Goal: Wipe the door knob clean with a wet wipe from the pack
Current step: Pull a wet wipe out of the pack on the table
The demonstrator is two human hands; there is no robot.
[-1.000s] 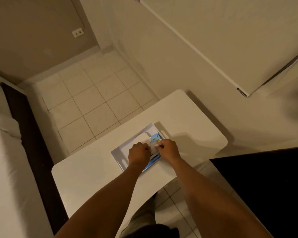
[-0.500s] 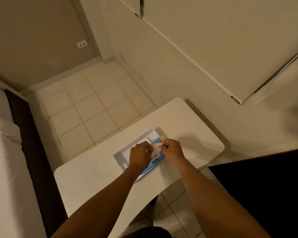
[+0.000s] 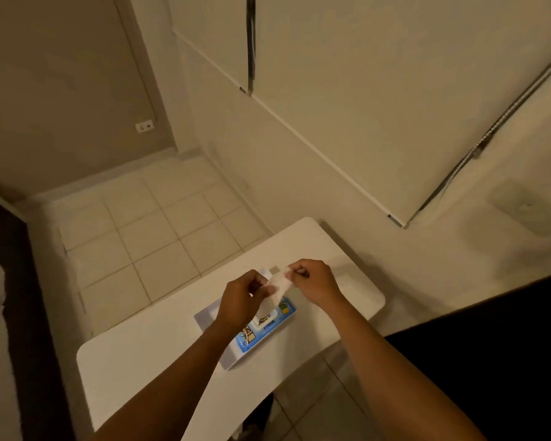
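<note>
A blue wet wipe pack (image 3: 268,327) lies in a shallow white tray (image 3: 204,316) on a small white table (image 3: 159,370). A white wet wipe (image 3: 275,288) stretches up from the pack's opening. My right hand (image 3: 315,283) pinches the wipe's upper end. My left hand (image 3: 240,299) grips its lower part just above the pack. Both hands hover over the tray. No door knob is in view.
A tiled floor (image 3: 159,237) lies beyond the table. White cabinet doors (image 3: 379,90) with thin metal edge handles hang on the wall ahead. A dark bed frame (image 3: 16,297) runs along the left. A black surface (image 3: 497,361) sits at the right.
Both hands rose from the pack, drawing a white wipe up out of it. The camera view tilted upward, showing more of the cabinets.
</note>
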